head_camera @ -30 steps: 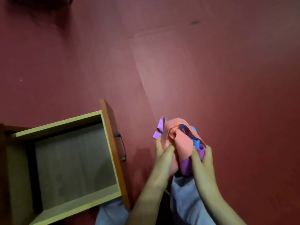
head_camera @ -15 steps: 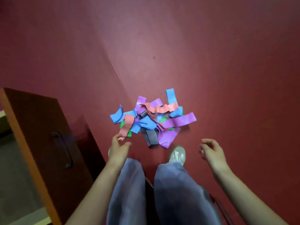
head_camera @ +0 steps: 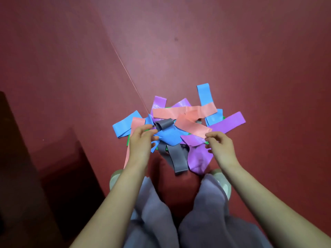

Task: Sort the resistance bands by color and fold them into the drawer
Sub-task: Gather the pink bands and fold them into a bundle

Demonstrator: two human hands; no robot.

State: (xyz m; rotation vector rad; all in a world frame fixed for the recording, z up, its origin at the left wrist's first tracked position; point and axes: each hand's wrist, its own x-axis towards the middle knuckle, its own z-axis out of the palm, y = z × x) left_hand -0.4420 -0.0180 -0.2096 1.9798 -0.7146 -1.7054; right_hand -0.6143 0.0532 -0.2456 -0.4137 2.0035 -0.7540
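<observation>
You're at the start of sorting: the bands (head_camera: pixel 172 136) lie in one mixed heap mid-floor (head_camera: pixel 250 51), just ahead of your shoes (head_camera: pixel 223 181), with blue, pink, purple, grey and green crossed over each other. Your left hand (head_camera: pixel 141 144) curls at a grey band (head_camera: pixel 163 124) and your right hand (head_camera: pixel 221 148) at a pink band's (head_camera: pixel 193 128) end; I can't tell whether either pinches. Next, draw one colour out without dragging the rest. Dark furniture (head_camera: pixel 21 167) stands at the floor's left edge, and no drawer interior shows.
</observation>
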